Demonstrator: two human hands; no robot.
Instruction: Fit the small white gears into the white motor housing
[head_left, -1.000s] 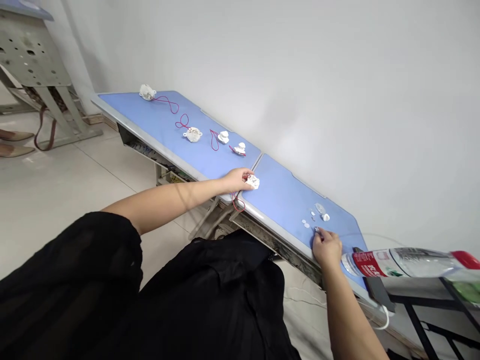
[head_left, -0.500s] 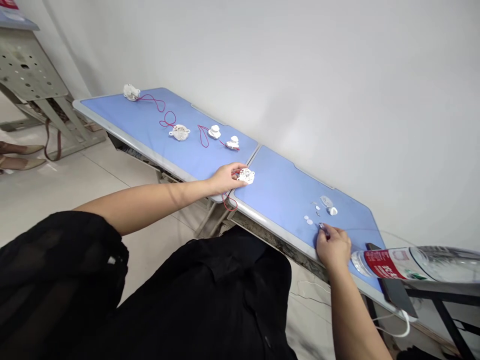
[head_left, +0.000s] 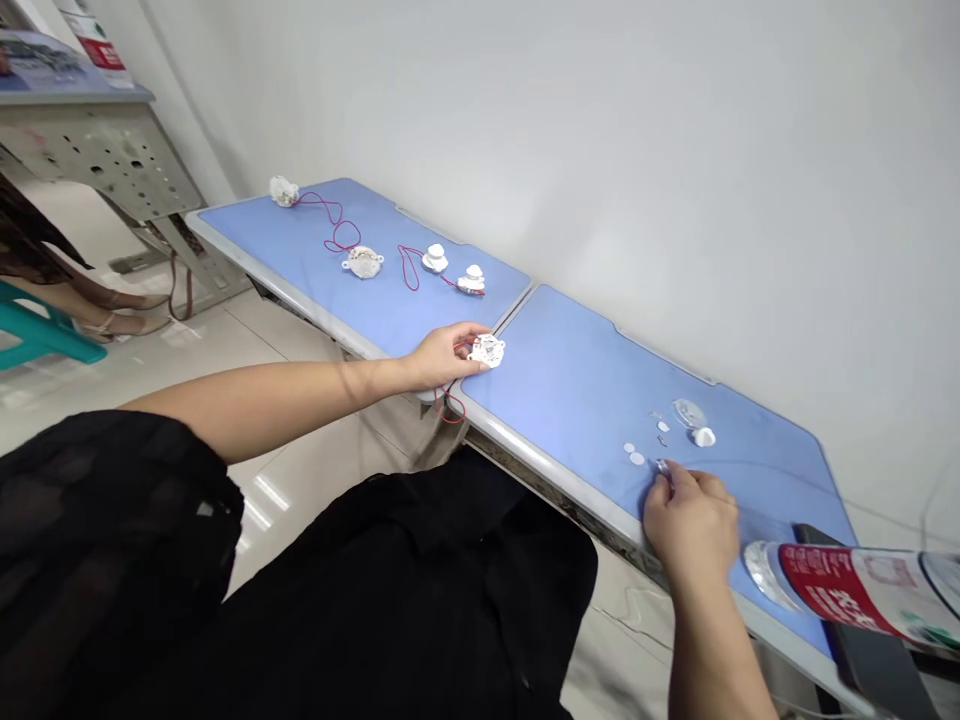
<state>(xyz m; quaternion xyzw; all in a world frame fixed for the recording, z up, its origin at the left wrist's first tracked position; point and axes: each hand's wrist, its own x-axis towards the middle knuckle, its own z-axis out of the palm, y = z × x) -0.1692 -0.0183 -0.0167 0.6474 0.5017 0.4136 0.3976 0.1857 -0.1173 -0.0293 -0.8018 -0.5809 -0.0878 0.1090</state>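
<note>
My left hand (head_left: 444,357) grips a white octagonal plastic housing (head_left: 488,350) by its left side, just above the seam between the two desktops. A red wire loop (head_left: 452,408) hangs below that hand over the desk edge. My right hand (head_left: 694,515) rests low on the right desktop, thumb and forefinger pinched on a small shiny piece (head_left: 661,467) too small to name. Close to it lie two white discs (head_left: 636,458), tiny metal bits (head_left: 662,440), a white knob-like cap (head_left: 703,437) and a clear round cover (head_left: 689,413).
Several white housings (head_left: 364,262) with red wires lie on the left blue desktop (head_left: 300,250). A water bottle (head_left: 832,590) and a dark flat object (head_left: 862,650) are at the far right. Another person's feet (head_left: 135,310) and a teal stool (head_left: 45,330) show at left.
The view has shifted, bringing more of the far-left desk and a teal stool into sight. Both hands keep their holds in about the same places on the desks.
</note>
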